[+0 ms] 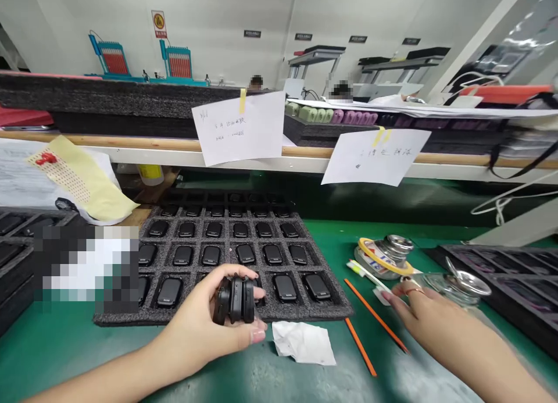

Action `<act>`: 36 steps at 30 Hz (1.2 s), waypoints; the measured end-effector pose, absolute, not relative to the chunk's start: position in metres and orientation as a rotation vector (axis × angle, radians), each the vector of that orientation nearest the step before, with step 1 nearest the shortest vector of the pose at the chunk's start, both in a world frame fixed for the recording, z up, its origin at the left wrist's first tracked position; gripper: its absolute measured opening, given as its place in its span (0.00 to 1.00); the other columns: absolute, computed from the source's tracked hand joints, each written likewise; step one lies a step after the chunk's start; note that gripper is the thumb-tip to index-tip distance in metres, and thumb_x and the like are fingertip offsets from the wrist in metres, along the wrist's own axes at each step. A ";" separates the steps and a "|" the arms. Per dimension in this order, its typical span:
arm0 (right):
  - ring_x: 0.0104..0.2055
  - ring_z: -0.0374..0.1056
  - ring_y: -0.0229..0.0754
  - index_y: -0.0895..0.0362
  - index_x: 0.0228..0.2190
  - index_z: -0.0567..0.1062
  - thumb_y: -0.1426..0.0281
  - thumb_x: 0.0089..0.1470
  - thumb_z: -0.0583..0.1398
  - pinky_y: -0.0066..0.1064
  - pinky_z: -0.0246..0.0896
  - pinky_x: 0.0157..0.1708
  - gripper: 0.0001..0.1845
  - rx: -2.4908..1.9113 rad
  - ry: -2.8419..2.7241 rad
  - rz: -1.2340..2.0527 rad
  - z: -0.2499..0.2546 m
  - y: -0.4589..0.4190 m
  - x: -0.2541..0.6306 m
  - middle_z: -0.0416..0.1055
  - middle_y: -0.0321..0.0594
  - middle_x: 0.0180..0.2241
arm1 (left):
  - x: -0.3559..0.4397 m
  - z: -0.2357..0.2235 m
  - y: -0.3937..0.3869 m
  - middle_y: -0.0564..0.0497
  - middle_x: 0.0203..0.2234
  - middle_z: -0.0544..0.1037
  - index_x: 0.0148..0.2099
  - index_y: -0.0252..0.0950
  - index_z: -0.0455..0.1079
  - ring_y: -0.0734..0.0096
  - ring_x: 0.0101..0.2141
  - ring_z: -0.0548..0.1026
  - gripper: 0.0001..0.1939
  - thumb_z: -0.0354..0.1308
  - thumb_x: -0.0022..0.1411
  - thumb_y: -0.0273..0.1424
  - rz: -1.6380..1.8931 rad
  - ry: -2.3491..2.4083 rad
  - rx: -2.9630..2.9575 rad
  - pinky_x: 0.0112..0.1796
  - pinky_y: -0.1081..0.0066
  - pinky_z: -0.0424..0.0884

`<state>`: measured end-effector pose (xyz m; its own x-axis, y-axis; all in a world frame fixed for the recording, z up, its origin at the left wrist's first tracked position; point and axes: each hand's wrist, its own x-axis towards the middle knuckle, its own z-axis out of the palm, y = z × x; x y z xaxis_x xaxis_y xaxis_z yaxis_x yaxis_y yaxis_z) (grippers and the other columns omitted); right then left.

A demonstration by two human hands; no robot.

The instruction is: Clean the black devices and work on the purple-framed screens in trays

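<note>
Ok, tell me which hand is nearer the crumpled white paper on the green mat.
Left. The left hand, holding black devices, sits just left of the crumpled white paper. The right hand is farther off to its right, beyond the orange sticks.

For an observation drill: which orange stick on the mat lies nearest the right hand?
The longer orange stick; the shorter one lies farther from the right hand.

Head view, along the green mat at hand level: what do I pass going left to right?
left hand holding black devices → crumpled white paper → orange sticks → right hand → dark compartment tray
</note>
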<state>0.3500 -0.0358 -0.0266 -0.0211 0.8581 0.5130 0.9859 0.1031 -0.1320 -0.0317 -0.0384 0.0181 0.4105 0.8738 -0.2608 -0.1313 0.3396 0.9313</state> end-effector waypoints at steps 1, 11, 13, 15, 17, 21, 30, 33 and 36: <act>0.19 0.71 0.55 0.52 0.23 0.72 0.55 0.64 0.52 0.41 0.56 0.19 0.23 -1.802 -1.952 -0.399 -0.022 -0.041 0.339 0.73 0.49 0.19 | -0.032 0.016 -0.037 0.43 0.51 0.78 0.53 0.41 0.66 0.64 0.37 0.83 0.30 0.75 0.49 0.30 0.776 0.930 1.033 0.44 0.63 0.75; 0.36 0.77 0.42 0.52 0.35 0.76 0.77 0.63 0.54 0.30 0.73 0.35 0.13 -1.266 -2.389 0.583 -0.015 -0.073 0.215 0.78 0.38 0.36 | -0.034 0.005 -0.022 0.48 0.44 0.79 0.53 0.40 0.66 0.65 0.39 0.79 0.28 0.71 0.52 0.27 0.721 0.976 1.215 0.44 0.65 0.73; 0.31 0.75 0.41 0.53 0.31 0.74 0.77 0.64 0.53 0.29 0.70 0.31 0.13 -1.269 -2.379 0.577 -0.015 -0.068 0.215 0.76 0.37 0.30 | -0.034 0.006 -0.021 0.49 0.44 0.79 0.53 0.39 0.66 0.65 0.41 0.78 0.27 0.70 0.52 0.26 0.684 0.971 1.272 0.43 0.67 0.72; 0.32 0.74 0.40 0.53 0.33 0.74 0.77 0.65 0.53 0.28 0.69 0.32 0.12 -1.206 -2.304 0.535 -0.007 -0.061 0.215 0.75 0.37 0.30 | -0.034 0.006 -0.021 0.49 0.44 0.78 0.53 0.39 0.66 0.65 0.41 0.77 0.27 0.70 0.52 0.26 0.640 0.962 1.310 0.43 0.67 0.71; 0.35 0.74 0.39 0.52 0.38 0.73 0.77 0.64 0.55 0.29 0.69 0.35 0.09 -1.097 -2.199 0.470 0.005 -0.055 0.209 0.76 0.38 0.34 | -0.034 0.004 -0.019 0.50 0.44 0.77 0.53 0.40 0.66 0.64 0.42 0.75 0.27 0.70 0.52 0.27 0.626 0.970 1.348 0.44 0.66 0.70; 0.36 0.74 0.39 0.53 0.38 0.74 0.76 0.62 0.60 0.29 0.70 0.37 0.06 -0.853 -2.085 0.443 0.011 -0.044 0.179 0.76 0.38 0.34 | -0.036 -0.002 -0.017 0.50 0.45 0.76 0.53 0.40 0.66 0.62 0.45 0.73 0.28 0.70 0.50 0.28 0.648 1.001 1.402 0.46 0.65 0.69; 0.31 0.71 0.39 0.54 0.30 0.74 0.75 0.61 0.62 0.29 0.69 0.33 0.06 -0.827 -1.936 0.532 -0.014 -0.014 0.154 0.74 0.36 0.29 | -0.036 0.002 -0.014 0.49 0.41 0.78 0.54 0.37 0.63 0.61 0.42 0.77 0.26 0.67 0.55 0.30 0.600 0.953 1.303 0.47 0.61 0.72; 0.30 0.71 0.38 0.55 0.29 0.74 0.76 0.59 0.62 0.29 0.67 0.31 0.07 -0.894 -1.895 0.576 -0.010 -0.015 0.157 0.73 0.36 0.27 | -0.034 0.006 -0.015 0.50 0.38 0.78 0.54 0.37 0.61 0.62 0.39 0.80 0.25 0.66 0.57 0.30 0.572 0.942 1.233 0.46 0.60 0.73; 0.31 0.71 0.38 0.54 0.30 0.73 0.75 0.60 0.63 0.29 0.68 0.34 0.07 -0.813 -1.924 0.670 -0.012 -0.020 0.155 0.74 0.34 0.27 | -0.034 0.007 -0.015 0.49 0.39 0.79 0.54 0.36 0.62 0.62 0.40 0.80 0.26 0.67 0.56 0.29 0.600 0.973 1.286 0.45 0.62 0.74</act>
<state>0.1553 -0.0195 -0.0119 -0.3661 0.7627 0.5332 0.2663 0.6349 -0.7253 -0.0338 -0.0153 0.0066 0.4925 0.8308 -0.2594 0.1411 0.2179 0.9657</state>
